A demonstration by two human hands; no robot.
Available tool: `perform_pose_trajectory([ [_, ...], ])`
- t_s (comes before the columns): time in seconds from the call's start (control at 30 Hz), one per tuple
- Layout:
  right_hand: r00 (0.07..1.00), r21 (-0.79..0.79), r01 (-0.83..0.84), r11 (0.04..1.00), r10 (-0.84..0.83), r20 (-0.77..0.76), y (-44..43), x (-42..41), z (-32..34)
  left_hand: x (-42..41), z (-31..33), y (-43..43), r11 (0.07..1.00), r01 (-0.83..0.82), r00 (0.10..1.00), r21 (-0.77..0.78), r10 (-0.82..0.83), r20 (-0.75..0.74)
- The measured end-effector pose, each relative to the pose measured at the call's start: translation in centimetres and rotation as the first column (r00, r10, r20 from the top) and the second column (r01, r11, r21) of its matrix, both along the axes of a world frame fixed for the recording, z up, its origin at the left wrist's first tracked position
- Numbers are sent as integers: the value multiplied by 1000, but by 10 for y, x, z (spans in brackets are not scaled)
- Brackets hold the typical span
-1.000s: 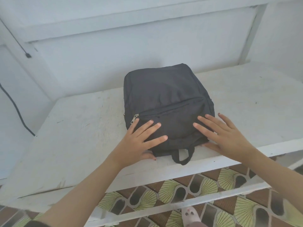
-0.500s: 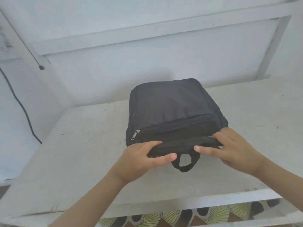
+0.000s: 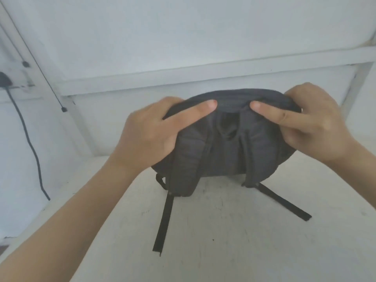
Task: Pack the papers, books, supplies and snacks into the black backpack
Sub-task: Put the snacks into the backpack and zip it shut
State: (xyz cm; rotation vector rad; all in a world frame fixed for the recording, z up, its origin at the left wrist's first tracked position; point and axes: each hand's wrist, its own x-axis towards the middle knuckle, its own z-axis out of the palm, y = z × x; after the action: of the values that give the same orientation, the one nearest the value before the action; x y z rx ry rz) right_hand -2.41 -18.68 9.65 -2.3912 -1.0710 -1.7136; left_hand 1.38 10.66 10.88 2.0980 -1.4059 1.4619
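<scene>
Pack: black backpack (image 3: 223, 153) upright near the tabletop (image 3: 234, 241) far edge, straps (image 3: 184, 159) facing the person.
Grip: left hand (image 3: 150, 137) and right hand (image 3: 313, 127) clamp its top corners.
Handling: looks soft, light and saggy; best held by the top seam.

I log a white painted surface (image 3: 223, 231), scuffed and speckled, under soft, even light. Behind the surface: a white wall (image 3: 142, 37) with a horizontal rail (image 3: 183, 78) across it. Left of the surface, a thick black cable (image 3: 30, 143) hangs down the wall; a thin wire (image 3: 63, 108) slants above it. A white post (image 3: 354, 82) stands behind the surface's right end.
</scene>
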Motion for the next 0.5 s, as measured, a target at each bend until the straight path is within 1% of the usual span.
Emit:
perform_pose_trajectory([
  [0.03, 1000, 29, 6, 1000, -7, 18, -2, 9, 9, 8, 10, -5, 1000, -7, 999, -17, 7, 35],
  [0.1, 999, 83, 13, 996, -16, 37, -7, 31, 22, 27, 26, -13, 997, -57, 998, -56, 58, 14],
  [0.17, 999, 127, 27, 992, -31, 28, -10, 56, 30, 45, 37, -21, 985, -148, 987, -84, 142, -70],
  [0.23, 999, 163, 50, 985, -50, -2, -11, 82, 36, 66, 46, -29, 965, -231, 960, -124, 206, -187],
  [0.3, 996, 198, 83, 977, -77, -37, -11, 105, 42, 85, 50, -34, 948, -256, 937, -187, 195, -291],
  [0.33, 994, 215, 101, 971, -92, -53, -11, 116, 44, 92, 50, -34, 949, -244, 936, -201, 177, -304],
  [0.37, 992, 230, 115, 966, -102, -69, -11, 126, 46, 97, 48, -33, 952, -240, 938, -189, 177, -299],
  [0.43, 988, 249, 137, 959, -115, -98, -11, 143, 50, 105, 39, -30, 955, -282, 923, -94, 244, -297],
  [0.5, 985, 240, 151, 959, -125, -118, -11, 157, 51, 110, 27, -27, 934, -357, 879, -1, 336, -339],
])
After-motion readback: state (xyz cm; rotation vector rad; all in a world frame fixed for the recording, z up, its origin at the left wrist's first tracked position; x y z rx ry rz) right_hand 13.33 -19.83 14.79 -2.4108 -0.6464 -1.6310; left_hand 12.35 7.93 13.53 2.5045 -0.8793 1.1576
